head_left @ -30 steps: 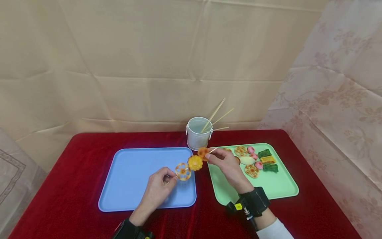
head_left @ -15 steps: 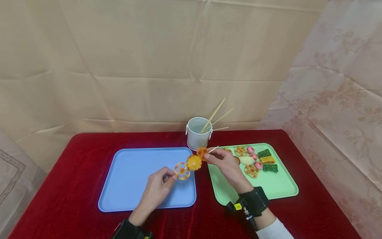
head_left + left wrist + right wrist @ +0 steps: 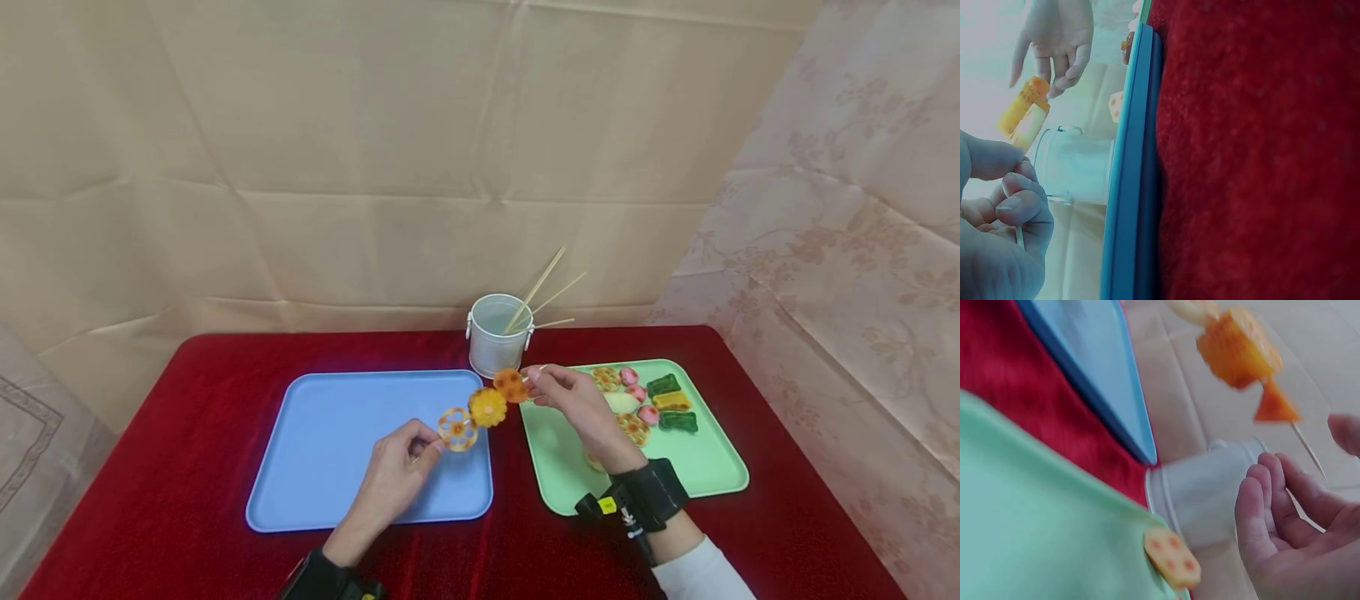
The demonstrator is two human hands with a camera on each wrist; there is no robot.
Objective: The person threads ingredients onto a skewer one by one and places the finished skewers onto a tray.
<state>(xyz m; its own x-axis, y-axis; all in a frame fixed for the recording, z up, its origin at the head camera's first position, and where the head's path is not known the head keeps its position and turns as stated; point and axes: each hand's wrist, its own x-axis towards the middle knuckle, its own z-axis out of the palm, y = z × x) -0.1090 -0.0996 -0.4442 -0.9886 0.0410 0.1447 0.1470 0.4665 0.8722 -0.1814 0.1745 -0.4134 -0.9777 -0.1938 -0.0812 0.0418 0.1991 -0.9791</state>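
A wooden skewer point(image 3: 1309, 449) carries a lotus root slice point(image 3: 457, 429), a yellow corn piece point(image 3: 487, 407) and an orange disc-like piece point(image 3: 511, 386), which looks triangular from the side. My left hand point(image 3: 401, 471) pinches its lower end between thumb and fingers, just below the lotus root slice, over the blue tray point(image 3: 330, 450). By the skewer's pointed tip is my right hand point(image 3: 588, 412); in the right wrist view its thumb and loosely bent fingers stand apart, with nothing held. The right forearm passes above the green tray point(image 3: 720, 471).
A white bucket point(image 3: 495, 354) holding several bare sticks point(image 3: 542, 283) stands behind the trays. On the green tray lie lotus root slices point(image 3: 633, 428), pink balls point(image 3: 648, 414), dark green pieces point(image 3: 678, 422), a yellow piece point(image 3: 672, 401) and a pale oval piece point(image 3: 621, 403).
The right hand has let go of the orange piece and drawn back slightly to the right, its fingers spreading. The left hand and the skewer have stayed almost still.
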